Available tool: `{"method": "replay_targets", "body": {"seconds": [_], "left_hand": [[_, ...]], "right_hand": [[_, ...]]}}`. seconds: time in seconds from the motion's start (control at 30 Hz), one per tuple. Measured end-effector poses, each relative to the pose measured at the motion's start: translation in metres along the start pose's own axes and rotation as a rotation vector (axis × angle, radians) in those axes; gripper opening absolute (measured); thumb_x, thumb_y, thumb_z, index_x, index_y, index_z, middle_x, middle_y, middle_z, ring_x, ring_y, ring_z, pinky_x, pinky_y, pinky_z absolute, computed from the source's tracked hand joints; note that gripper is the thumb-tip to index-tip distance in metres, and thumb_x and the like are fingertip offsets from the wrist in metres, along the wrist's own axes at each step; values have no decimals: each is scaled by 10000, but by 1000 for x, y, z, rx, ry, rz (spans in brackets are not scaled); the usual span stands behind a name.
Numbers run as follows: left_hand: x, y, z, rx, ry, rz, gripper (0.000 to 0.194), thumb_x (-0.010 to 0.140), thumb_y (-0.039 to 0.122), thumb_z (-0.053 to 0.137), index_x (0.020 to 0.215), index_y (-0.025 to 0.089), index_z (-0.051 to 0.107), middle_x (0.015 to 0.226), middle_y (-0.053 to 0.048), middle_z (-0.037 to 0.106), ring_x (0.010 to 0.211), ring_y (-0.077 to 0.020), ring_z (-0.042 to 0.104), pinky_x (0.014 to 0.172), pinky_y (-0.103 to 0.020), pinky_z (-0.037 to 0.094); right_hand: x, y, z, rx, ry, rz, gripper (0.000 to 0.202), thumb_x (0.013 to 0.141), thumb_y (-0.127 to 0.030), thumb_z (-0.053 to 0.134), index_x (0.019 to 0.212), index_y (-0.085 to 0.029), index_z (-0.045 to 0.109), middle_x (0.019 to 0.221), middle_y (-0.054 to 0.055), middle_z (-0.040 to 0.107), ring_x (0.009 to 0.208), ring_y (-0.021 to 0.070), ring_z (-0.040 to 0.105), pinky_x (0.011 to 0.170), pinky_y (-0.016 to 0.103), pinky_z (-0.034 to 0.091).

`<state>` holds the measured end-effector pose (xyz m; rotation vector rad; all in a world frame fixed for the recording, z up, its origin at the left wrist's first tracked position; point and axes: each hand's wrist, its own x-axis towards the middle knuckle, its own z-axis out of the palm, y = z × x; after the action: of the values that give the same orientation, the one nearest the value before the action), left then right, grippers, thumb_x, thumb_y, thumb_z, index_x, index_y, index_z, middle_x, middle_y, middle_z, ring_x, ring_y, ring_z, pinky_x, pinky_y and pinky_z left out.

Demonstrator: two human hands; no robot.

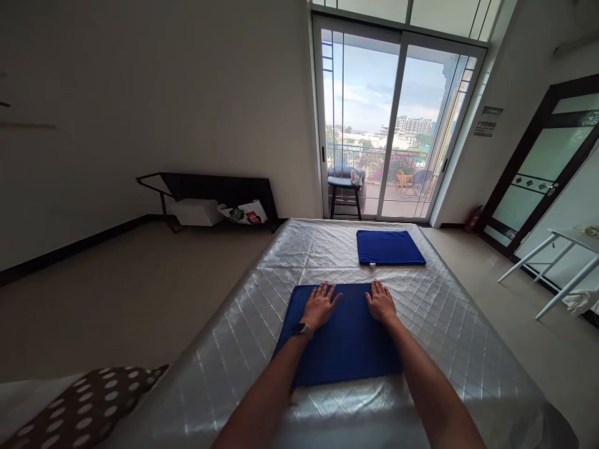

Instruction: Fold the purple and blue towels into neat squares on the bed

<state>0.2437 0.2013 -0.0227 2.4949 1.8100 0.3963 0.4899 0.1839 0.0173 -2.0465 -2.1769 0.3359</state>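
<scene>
A flat blue rectangle of cloth (346, 349) lies on a quilted, silver-grey mattress (248, 330). My left hand (321, 305) rests on its far left part, fingers spread and palm down, with a watch on that wrist. Near the far right corner, my right hand (381, 302) lies flat with its fingers stretched forward. Neither hand grips anything. Farther back on the mattress is a second blue cloth (390, 247), also flat, with a small white tag at its near edge. My forearms cover parts of the nearer cloth's sides.
A polka-dot fabric (93, 399) lies at the lower left. Against the wall stands a black bench (215, 187) with a white box (196, 212) and a printed bag (243, 213). Beyond the mattress are sliding glass doors (393, 125). A white table (568, 240) stands at right.
</scene>
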Motion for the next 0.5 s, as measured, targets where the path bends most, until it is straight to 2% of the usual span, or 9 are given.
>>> {"method": "replay_targets", "body": {"seconds": [0.1, 0.2, 0.37, 0.5], "left_hand": [[-21, -32, -13, 34, -1, -178, 659, 994, 585, 317, 1492, 168, 427, 1577, -181, 383, 1465, -343, 326, 1191, -559, 255], [-33, -48, -24, 64, -26, -286, 750, 984, 629, 194, 1536, 147, 356, 1610, -154, 335, 1494, -308, 285, 1214, -492, 237], [-32, -43, -29, 84, -45, -288, 787, 980, 629, 202, 1537, 90, 337, 1594, -180, 353, 1493, -302, 288, 1223, -460, 223], [-31, -39, -29, 70, -27, -288, 749, 990, 597, 216, 1535, 98, 340, 1596, -175, 349, 1492, -299, 292, 1220, -468, 233]], "right_hand": [[0, -1, -1, -5, -6, 6, 657, 1018, -428, 227, 1588, -102, 208, 1645, 97, 225, 1537, 162, 113, 1230, 345, 72], [0, -2, -5, -13, -20, 12, 655, 1020, -420, 230, 1588, -96, 196, 1652, 90, 197, 1537, 155, 101, 1230, 340, 69], [-5, -8, -16, -36, -47, 23, 642, 1028, -391, 226, 1585, -74, 188, 1652, 103, 186, 1538, 154, 96, 1231, 344, 67], [-21, -9, -14, -42, 6, 16, 628, 1032, -376, 210, 1584, -78, 196, 1654, 104, 183, 1539, 163, 92, 1232, 353, 65]]}}
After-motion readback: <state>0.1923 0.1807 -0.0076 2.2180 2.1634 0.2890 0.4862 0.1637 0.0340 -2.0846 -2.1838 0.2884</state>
